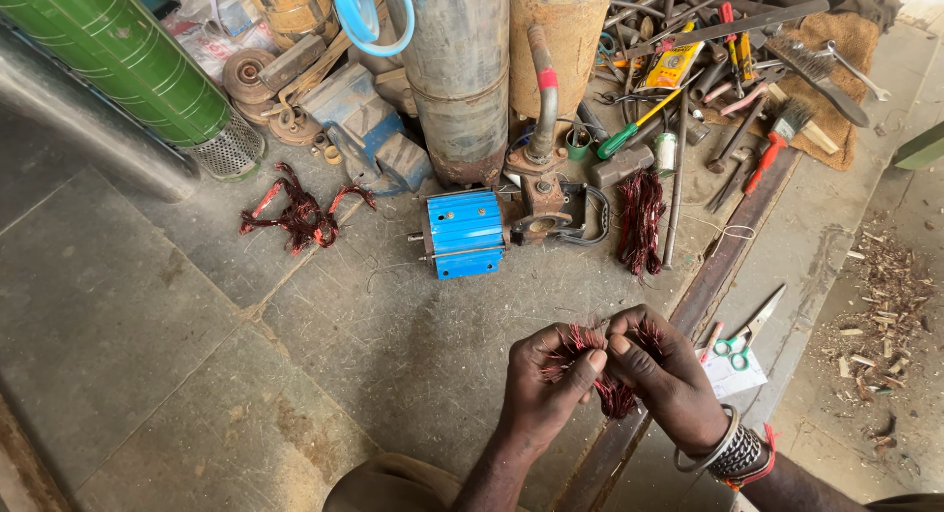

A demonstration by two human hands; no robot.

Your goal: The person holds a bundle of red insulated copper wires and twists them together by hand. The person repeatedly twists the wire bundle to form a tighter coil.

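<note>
While both hands meet near the bottom edge, the scene reads so:
Left hand [544, 382]: fingers pinched together on a bundle of red copper wire [612, 386].
Right hand [665, 370]: closed on the same bundle from the right; metal bangles [726, 450] on the wrist.
Wire bundle: held between the two hands, above the stone floor [147, 325], strands fraying out.
Scissors [749, 330]: green-handled, just right of the hands, on a white paper.
Blue motor housing [464, 233]: farther off, centre.
Loose red coils: one [300, 215] far left, one [641, 217] right of the motor.
Green cylinder [128, 60]: far left.
Tool pile [728, 60]: far right.
</note>
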